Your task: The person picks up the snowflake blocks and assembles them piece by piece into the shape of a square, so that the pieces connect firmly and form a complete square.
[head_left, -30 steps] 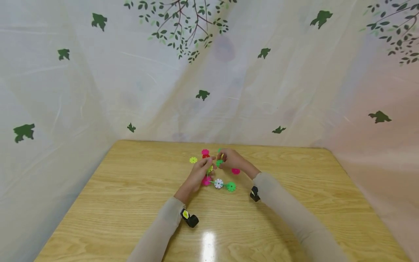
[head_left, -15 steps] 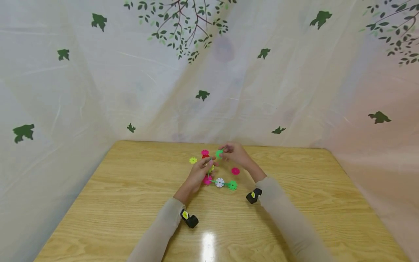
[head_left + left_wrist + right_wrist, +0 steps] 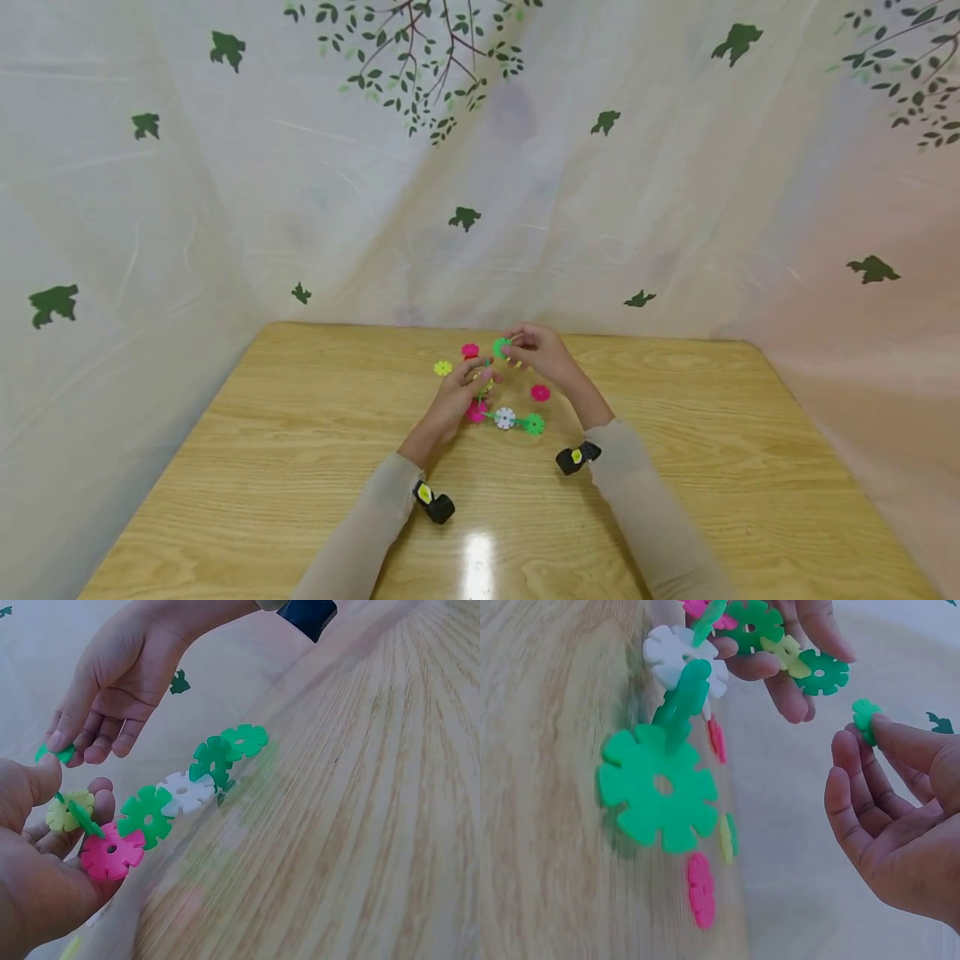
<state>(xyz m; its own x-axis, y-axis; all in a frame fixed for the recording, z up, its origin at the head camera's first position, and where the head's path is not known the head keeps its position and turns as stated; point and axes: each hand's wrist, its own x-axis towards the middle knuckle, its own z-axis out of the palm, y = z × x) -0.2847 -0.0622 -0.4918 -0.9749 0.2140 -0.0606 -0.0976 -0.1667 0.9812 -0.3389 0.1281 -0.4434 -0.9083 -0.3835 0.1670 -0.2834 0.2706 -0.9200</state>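
Toothed flower discs are linked in a chain: green, yellow, green, a pink disc, green, a white disc and two greens, the end green disc hanging nearest the right wrist camera. My left hand holds the chain at its yellow disc, fingers curled beneath it. Between thumb and index finger, my right hand pinches a separate green disc, a short gap from the chain's upper green disc.
Loose on the wooden table lie a yellow disc to the left, a pink disc and a red one partly hidden behind the left hand, and a pink disc to the right. A patterned cloth hangs behind.
My right hand has moved up and away from my left, bringing a green disc with it. The chain's free end has shifted slightly right; my left hand has barely moved.
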